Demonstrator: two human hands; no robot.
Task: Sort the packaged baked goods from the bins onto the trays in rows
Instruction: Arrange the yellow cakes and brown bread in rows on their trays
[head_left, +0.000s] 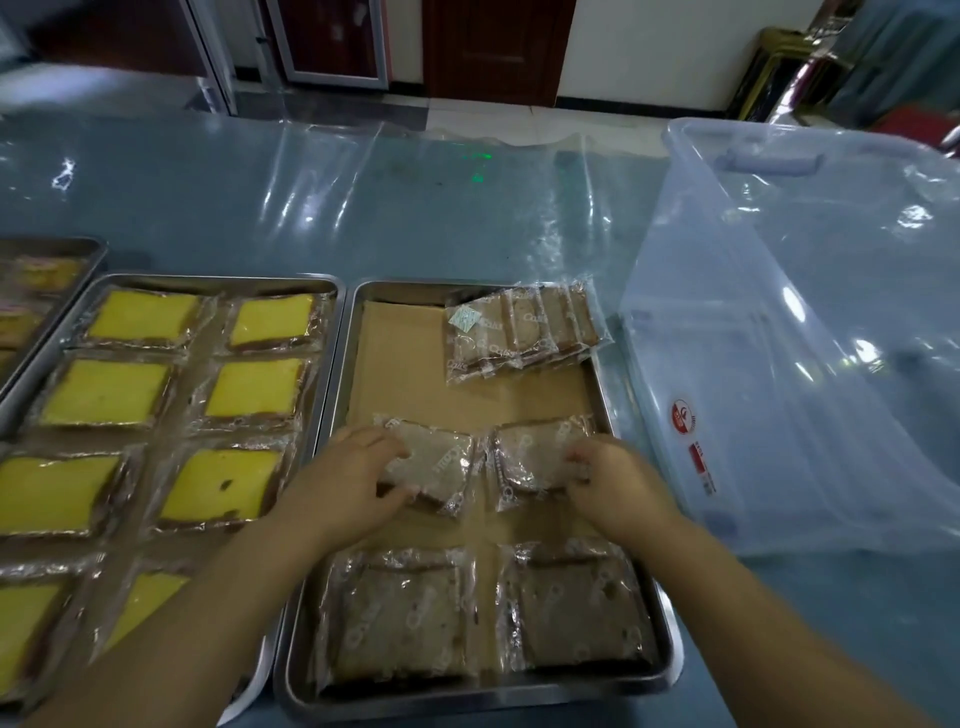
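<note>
A: What sits at the left of the desk (260, 197)?
B: A steel tray (208, 282) of yellow cake slices (109, 392). Each is sealed in clear film, and they lie two across in rows.
A: And beside it?
B: A paper-lined tray (405, 287). The left hand (353, 478) grips the left brown packet (441, 467) at its near-left corner. The right hand (613, 478) pinches the right brown packet (530, 457) at its right edge. Both hold brown slices in printed clear wrap, side by side in the middle row. Near-row packets (395, 623) lie flat, and a fanned stack (519, 332) sits at the far right corner.
A: Farther right?
B: A clear plastic bin (779, 364), just beside that tray.
</note>
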